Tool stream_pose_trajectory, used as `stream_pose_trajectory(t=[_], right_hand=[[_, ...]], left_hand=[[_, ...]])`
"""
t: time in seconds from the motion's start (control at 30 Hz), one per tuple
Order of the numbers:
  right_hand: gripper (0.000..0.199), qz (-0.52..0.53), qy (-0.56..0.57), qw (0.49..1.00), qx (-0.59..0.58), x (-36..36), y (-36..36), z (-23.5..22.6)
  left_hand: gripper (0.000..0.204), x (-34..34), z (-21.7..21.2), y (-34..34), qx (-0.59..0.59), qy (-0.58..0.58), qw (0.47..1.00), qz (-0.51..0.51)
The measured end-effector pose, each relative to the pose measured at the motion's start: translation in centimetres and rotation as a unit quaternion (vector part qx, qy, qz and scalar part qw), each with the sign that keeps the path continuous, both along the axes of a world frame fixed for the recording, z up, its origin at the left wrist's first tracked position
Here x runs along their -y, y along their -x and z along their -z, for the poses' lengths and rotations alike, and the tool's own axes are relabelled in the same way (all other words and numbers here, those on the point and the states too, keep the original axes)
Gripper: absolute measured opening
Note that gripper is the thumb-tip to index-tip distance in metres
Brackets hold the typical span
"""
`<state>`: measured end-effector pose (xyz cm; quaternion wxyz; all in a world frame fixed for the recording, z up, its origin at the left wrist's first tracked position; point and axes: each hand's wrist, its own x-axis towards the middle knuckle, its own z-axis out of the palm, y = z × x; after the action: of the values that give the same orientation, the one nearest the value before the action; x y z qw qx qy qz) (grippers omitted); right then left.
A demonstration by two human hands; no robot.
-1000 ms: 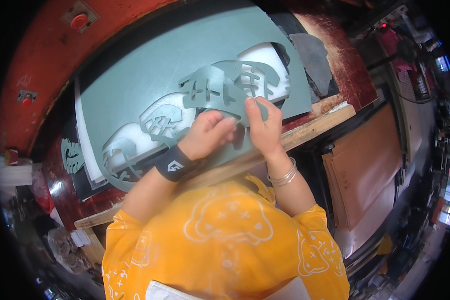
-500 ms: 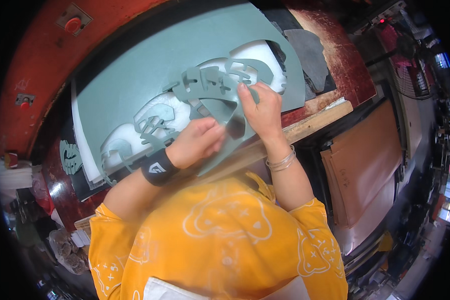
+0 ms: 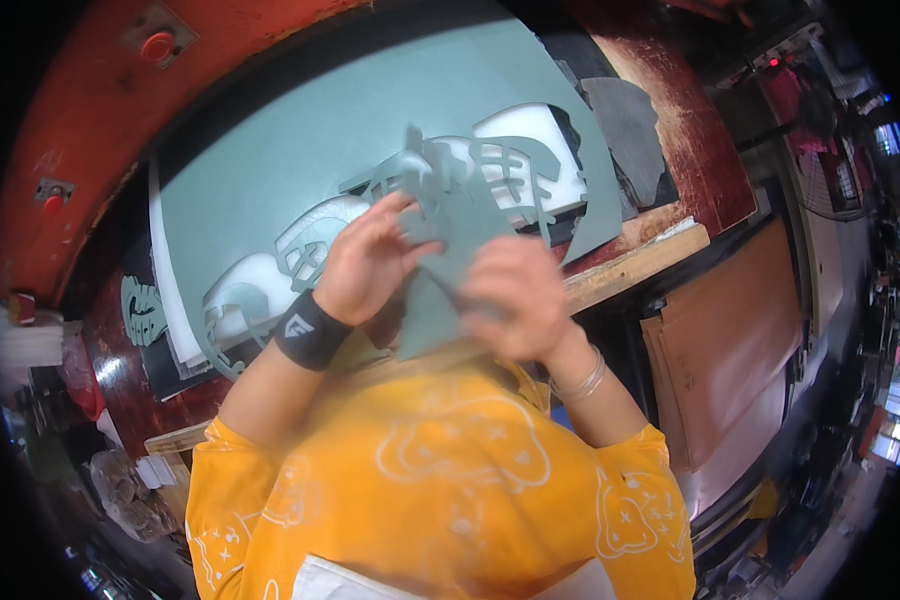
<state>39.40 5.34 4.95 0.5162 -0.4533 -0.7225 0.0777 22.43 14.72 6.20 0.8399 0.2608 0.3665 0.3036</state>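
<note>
We hold the cut-out grey-green sheet piece (image 3: 450,235), a thin flexible skeleton of material left after shapes were punched from it, lifted clear of the large grey-green sheet (image 3: 300,170) that lies on the bench; the piece hangs in front of that sheet, near its lower right part. Our left hand (image 3: 370,262), with a black wristband (image 3: 308,330) at its wrist, pinches the left edge of the piece between thumb and fingers. Our right hand (image 3: 515,300) closes on the lower right part of the piece; its fingertips are hidden behind the material, so we cannot tell exactly how they lie.

In our judgement, the thin bars of the lifted piece will tear or fold if pulled unevenly. We should keep both grips close to solid areas, raise both hands together, and peel away from the large sheet at a shallow angle.

On the large sheet, the openings show the white board (image 3: 260,280) beneath. Right of the large sheet lie dark grey cut pieces (image 3: 625,120), and below it runs the bench's wooden edge (image 3: 640,260). Upper left of the sheet, a red button (image 3: 158,45) sits on the red machine frame (image 3: 60,110).
</note>
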Motion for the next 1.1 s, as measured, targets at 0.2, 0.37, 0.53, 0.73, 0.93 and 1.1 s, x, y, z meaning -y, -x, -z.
stream_pose_trajectory(t=[0.2, 0.37, 0.53, 0.73, 0.93, 1.1], right_hand=[[0.02, -0.068, 0.116, 0.99, -0.034, -0.5, 0.0, -0.3], [0.022, 0.097, 0.143, 0.985, 0.007, -3.8, -0.6, -0.8], [0.033, 0.151, 0.134, 0.975, 0.097, -4.8, 1.3, -1.4], [0.026, 0.139, 0.126, 0.98, 0.068, -5.3, 1.2, -0.3], [0.016, 0.274, 0.128, 0.948, 0.098, -5.9, -3.9, -1.6], [0.026, 0.176, 0.129, 0.976, -0.001, -3.8, -4.2, -3.2]], left_hand=[[0.025, -1.4, 0.7, 0.0, -0.005, -0.052, 0.996, 0.076], [0.018, -2.0, 1.8, 0.9, 0.032, -0.03, 0.996, 0.083], [0.016, -2.7, 1.8, 1.6, 0.073, -0.054, 0.99, 0.111], [0.016, -2.0, 1.2, 0.4, -0.062, -0.081, 0.994, 0.045], [0.023, -2.3, 3.1, 1.3, -0.023, -0.066, 0.996, -0.048], [0.028, -2.3, 4.5, 0.9, 0.058, -0.119, 0.991, 0.004]])
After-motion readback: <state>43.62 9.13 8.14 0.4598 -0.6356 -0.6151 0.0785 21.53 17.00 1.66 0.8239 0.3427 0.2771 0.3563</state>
